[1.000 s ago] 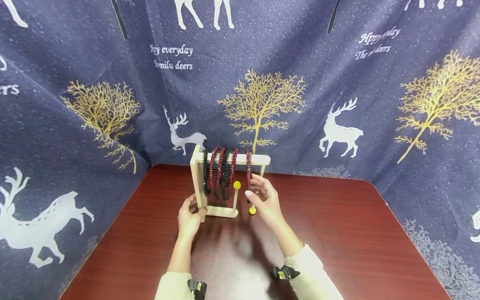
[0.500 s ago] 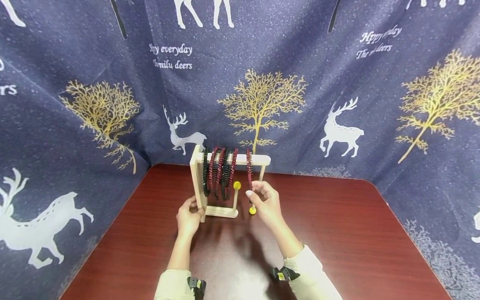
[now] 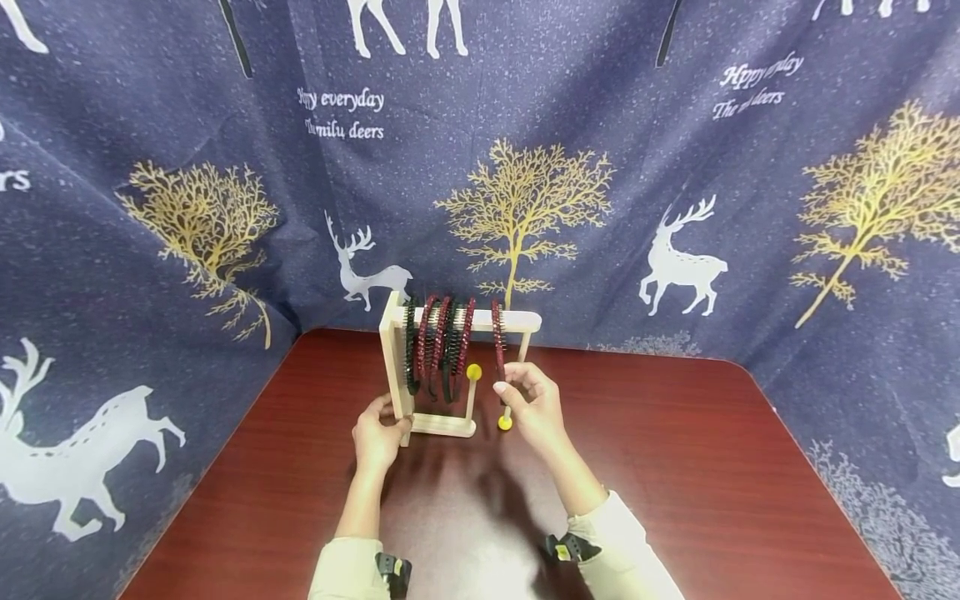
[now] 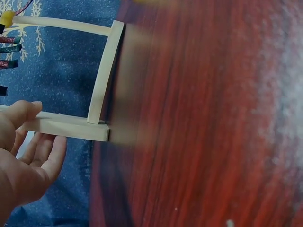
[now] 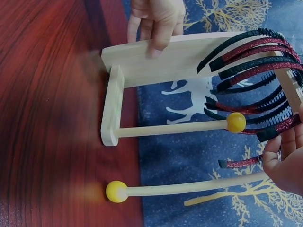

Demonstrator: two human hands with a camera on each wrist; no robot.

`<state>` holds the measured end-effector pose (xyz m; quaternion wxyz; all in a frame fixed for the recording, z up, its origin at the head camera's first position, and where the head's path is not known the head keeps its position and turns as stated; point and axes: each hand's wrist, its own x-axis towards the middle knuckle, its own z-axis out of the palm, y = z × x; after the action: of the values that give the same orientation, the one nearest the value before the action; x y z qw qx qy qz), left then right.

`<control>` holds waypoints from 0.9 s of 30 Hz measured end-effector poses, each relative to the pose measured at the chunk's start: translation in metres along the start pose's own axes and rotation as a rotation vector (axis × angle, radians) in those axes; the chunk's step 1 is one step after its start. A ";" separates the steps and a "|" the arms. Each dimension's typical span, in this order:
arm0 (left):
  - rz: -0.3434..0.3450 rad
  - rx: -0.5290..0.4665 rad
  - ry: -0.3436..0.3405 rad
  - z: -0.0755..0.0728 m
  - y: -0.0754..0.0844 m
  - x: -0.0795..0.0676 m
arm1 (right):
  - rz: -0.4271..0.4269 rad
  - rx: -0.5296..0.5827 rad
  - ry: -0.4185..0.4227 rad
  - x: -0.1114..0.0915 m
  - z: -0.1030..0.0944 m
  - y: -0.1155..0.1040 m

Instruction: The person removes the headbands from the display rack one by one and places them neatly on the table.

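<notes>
The held red headband [image 3: 498,333] has tilted, lower end rightward.

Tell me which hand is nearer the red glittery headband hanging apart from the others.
Right: the right hand pinches that headband near one lower end; the left hand grips the pale wooden upright, farther left.

The stand [image 5: 184,52] is pale, smooth, matt wood, and its balls [image 5: 236,122] have a smooth, slight sheen. The headbands [image 3: 498,333] look rough and glittery. The bench [image 3: 675,433] shows glossy, reflective wood grain. The backdrop [image 3: 480,100] is creased matt cloth; the sleeves [image 3: 626,542] are matt cloth too.
</notes>
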<state>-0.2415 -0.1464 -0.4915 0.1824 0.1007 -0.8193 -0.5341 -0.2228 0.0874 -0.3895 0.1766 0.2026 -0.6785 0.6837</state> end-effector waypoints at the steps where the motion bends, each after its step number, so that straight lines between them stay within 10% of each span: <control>1: -0.003 0.001 0.002 0.000 0.000 0.000 | 0.000 0.001 -0.001 0.000 0.000 0.000; 27: 0.035 0.035 0.033 0.006 -0.004 -0.001 | -0.201 0.200 0.083 0.008 -0.026 0.005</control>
<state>-0.2428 -0.1429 -0.4975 0.2034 0.0982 -0.8271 -0.5147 -0.2334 0.1135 -0.3899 0.2511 0.2578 -0.5752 0.7346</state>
